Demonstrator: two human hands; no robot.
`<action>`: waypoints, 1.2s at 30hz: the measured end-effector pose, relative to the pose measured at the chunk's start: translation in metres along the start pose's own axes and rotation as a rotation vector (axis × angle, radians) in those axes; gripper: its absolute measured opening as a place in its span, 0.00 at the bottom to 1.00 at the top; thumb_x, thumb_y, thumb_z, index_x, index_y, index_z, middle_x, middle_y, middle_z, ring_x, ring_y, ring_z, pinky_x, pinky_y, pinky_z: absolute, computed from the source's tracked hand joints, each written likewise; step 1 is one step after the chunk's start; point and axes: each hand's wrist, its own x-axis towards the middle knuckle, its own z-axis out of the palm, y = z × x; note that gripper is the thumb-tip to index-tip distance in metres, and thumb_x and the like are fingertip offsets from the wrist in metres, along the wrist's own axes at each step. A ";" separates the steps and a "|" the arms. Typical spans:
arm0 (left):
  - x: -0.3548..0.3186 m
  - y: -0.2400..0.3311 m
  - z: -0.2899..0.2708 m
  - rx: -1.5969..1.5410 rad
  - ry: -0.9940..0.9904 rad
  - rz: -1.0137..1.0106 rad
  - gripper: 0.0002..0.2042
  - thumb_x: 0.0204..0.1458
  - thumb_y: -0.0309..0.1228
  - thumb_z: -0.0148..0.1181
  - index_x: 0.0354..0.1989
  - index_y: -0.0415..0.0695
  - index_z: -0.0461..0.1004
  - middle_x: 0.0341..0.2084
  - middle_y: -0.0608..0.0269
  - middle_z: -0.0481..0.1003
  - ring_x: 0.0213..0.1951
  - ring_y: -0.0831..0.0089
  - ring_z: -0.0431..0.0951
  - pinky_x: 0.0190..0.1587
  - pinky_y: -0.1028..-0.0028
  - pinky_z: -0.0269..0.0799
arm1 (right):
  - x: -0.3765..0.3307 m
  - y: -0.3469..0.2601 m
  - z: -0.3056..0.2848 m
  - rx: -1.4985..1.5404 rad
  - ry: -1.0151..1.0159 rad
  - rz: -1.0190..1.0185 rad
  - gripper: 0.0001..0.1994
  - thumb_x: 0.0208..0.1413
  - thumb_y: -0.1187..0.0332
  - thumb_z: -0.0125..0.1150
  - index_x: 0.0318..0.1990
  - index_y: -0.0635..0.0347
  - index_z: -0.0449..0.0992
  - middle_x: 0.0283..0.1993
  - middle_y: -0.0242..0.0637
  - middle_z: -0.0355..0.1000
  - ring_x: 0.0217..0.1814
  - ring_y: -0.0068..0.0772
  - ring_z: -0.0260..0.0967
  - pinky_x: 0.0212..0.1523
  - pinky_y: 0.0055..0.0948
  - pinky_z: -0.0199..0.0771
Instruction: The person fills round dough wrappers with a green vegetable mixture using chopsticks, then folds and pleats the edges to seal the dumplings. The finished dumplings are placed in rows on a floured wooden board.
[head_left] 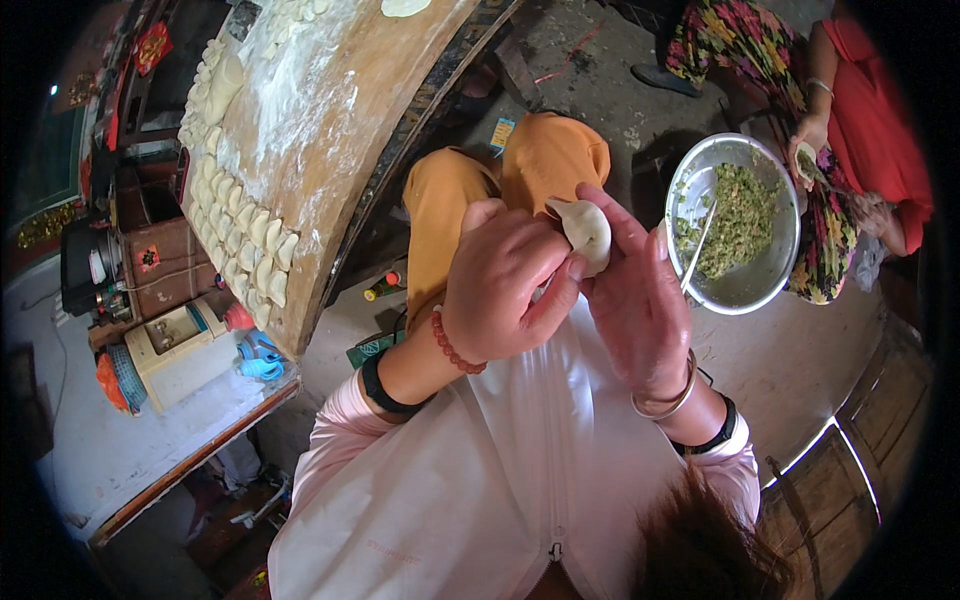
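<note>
From the head camera: both hands meet at chest height, the left hand (505,285) and right hand (640,300) pinching a pale dumpling (588,232) between their fingertips. Just right sits a metal bowl (775,275) of green filling, a chopstick (697,247) resting in it. Left, a floured wooden board (380,90) carries rows of finished dumplings (250,245). Another person's hand (808,140) works beyond the bowl.
</note>
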 end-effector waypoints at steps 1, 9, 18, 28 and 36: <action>0.000 0.000 0.001 -0.008 0.011 0.008 0.06 0.51 0.32 0.62 0.28 0.46 0.72 0.21 0.70 0.71 0.26 0.67 0.70 0.35 0.65 0.55 | 0.000 0.000 0.000 -0.020 0.005 0.000 0.35 0.69 0.45 0.32 0.69 0.68 0.52 0.68 0.48 0.58 0.70 0.40 0.57 0.69 0.38 0.55; 0.000 0.006 -0.016 0.069 -0.096 -0.053 0.13 0.41 0.38 0.71 0.23 0.50 0.70 0.18 0.74 0.69 0.23 0.71 0.69 0.37 0.68 0.55 | 0.002 -0.002 -0.003 0.184 0.041 0.078 0.34 0.70 0.45 0.30 0.68 0.68 0.55 0.66 0.49 0.62 0.67 0.40 0.60 0.68 0.39 0.57; 0.000 0.006 -0.003 0.284 -0.003 0.127 0.13 0.39 0.35 0.71 0.21 0.52 0.68 0.21 0.72 0.70 0.26 0.70 0.69 0.41 0.64 0.55 | 0.004 -0.003 -0.001 0.256 0.050 0.115 0.34 0.70 0.45 0.29 0.67 0.69 0.57 0.66 0.52 0.62 0.68 0.42 0.61 0.68 0.40 0.58; 0.000 -0.001 -0.039 0.062 -0.054 0.047 0.11 0.47 0.36 0.67 0.35 0.47 0.77 0.33 0.63 0.74 0.35 0.61 0.73 0.43 0.63 0.63 | 0.007 -0.008 -0.021 0.362 -0.001 0.321 0.35 0.69 0.43 0.33 0.62 0.74 0.62 0.59 0.54 0.69 0.61 0.45 0.70 0.64 0.42 0.67; -0.016 -0.007 -0.030 -0.355 -0.317 0.177 0.20 0.47 0.26 0.64 0.50 0.38 0.72 0.48 0.48 0.69 0.48 0.51 0.73 0.48 0.62 0.73 | 0.000 -0.002 -0.010 -0.010 0.001 0.348 0.33 0.67 0.40 0.33 0.58 0.63 0.68 0.56 0.38 0.72 0.57 0.33 0.69 0.58 0.38 0.66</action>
